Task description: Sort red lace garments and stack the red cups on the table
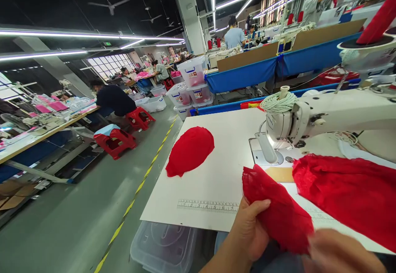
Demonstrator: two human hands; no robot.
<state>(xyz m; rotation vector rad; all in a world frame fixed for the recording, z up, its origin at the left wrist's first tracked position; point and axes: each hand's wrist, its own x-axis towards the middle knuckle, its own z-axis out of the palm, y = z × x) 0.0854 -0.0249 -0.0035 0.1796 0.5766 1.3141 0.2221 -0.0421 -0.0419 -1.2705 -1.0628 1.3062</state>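
Note:
My left hand (252, 227) grips a piece of thin red fabric (281, 211), thumb on top, at the near edge of the white sewing table. The fabric slants down to the right, towards my right hand (343, 250). That hand is smeared by motion at the cloth's lower end, so its fingers cannot be made out. Flat on the table to the left lies a rounded red fabric piece (192, 150). Right of my hands is a larger heap of red fabric (346, 190). Beyond the held cloth stands a white sewing machine (328, 114).
A printed ruler scale (207, 206) runs along the white tabletop (161, 200). Pale green cord (278, 101) is coiled on the machine. Below the table's left corner sits a clear lidded bin (163, 244). Stacked bins (193, 77), red stools (114, 141) and seated people are farther off.

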